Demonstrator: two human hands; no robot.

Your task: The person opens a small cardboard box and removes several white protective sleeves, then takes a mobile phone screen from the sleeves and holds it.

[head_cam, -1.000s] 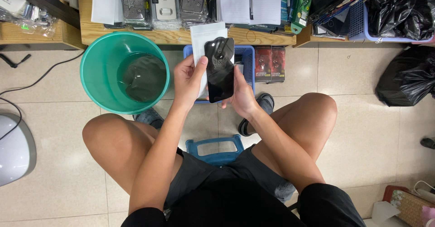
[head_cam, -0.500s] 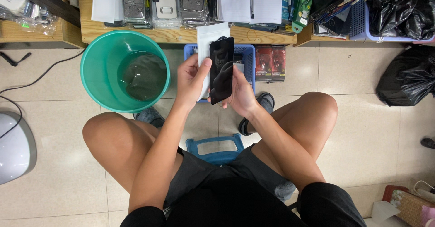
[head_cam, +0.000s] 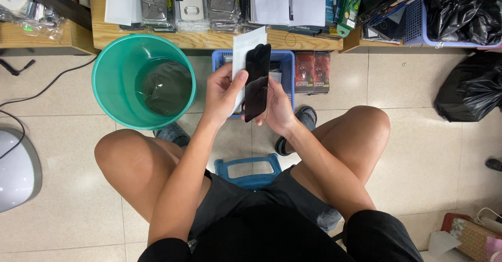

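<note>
I sit on a small blue stool [head_cam: 250,167] and hold things up between my knees. My left hand [head_cam: 221,92] grips a white flat packet [head_cam: 244,50] by its left edge. My right hand [head_cam: 280,110] holds a black phone-shaped slab [head_cam: 257,82] from underneath, standing upright on its long axis. The slab overlaps the right side of the white packet. Both sit above a blue plastic basket [head_cam: 285,63] on the floor.
A green plastic bin [head_cam: 112,82] with a dark liner stands at the left. Wooden shelves [head_cam: 209,37] with phone cases and papers run along the top. Black bags [head_cam: 470,87] lie at the right, a white device [head_cam: 18,170] at the left.
The black slab has turned from facing me flat to nearly edge-on and now looks narrower. The white packet shows more beside it. My hands have stayed at the same height.
</note>
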